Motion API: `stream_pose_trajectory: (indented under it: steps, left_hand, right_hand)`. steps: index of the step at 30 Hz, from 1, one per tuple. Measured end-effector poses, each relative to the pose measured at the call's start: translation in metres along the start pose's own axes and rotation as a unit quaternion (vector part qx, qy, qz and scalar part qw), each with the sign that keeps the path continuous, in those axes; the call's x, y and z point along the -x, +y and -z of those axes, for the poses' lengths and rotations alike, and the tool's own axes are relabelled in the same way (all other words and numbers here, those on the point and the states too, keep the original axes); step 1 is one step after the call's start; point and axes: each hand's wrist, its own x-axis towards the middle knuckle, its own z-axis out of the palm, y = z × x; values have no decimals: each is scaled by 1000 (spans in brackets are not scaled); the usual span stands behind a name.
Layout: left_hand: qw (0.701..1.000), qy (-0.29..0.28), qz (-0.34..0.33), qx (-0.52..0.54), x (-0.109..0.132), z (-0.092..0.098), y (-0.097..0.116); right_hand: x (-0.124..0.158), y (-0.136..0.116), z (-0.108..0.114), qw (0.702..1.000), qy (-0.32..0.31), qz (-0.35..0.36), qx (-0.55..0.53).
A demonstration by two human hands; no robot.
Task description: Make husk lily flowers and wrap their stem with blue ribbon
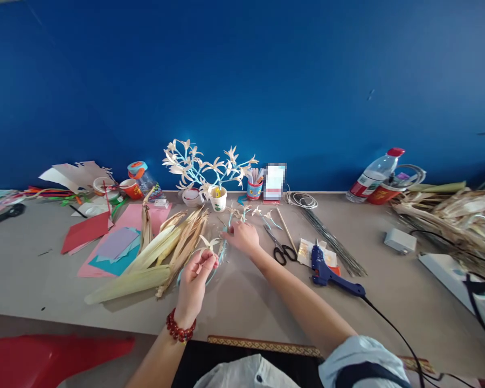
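Note:
My left hand, a red bead bracelet at its wrist, pinches a small pale husk flower upright between thumb and fingertips. Ahead and to its right, my right hand reaches low over the table, its fingers bent; what they grip, if anything, is hidden. Light-blue strips lie just below those fingertips. Beyond this hand are several small flowers on blue stems. A white cup at the back holds a branching arrangement of pale flowers. Dried corn husks are spread left of my left hand.
To the right lie black-handled scissors, a wooden stick, a bundle of wires and a blue glue gun with a trailing cord. A plastic bottle leans at the back. Coloured paper is at left.

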Motion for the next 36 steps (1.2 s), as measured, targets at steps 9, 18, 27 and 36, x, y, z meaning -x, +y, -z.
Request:
stream_pose_trajectory:
  steps: [9, 18, 27, 36]
  left_hand:
    - [1000, 2, 8, 30, -11, 8, 4]
    - [992, -84, 37, 88, -28, -44, 16]
    - [992, -110, 13, 54, -31, -67, 19]
    - [992, -109, 23, 52, -43, -63, 28]
  right_hand:
    - [5, 5, -5, 973, -5, -34, -229]
    - [70, 10, 54, 754, -104, -22, -648]
    - [79, 28, 65, 748, -65, -14, -660]
    - [74, 49, 69, 777, 27, -50, -627]
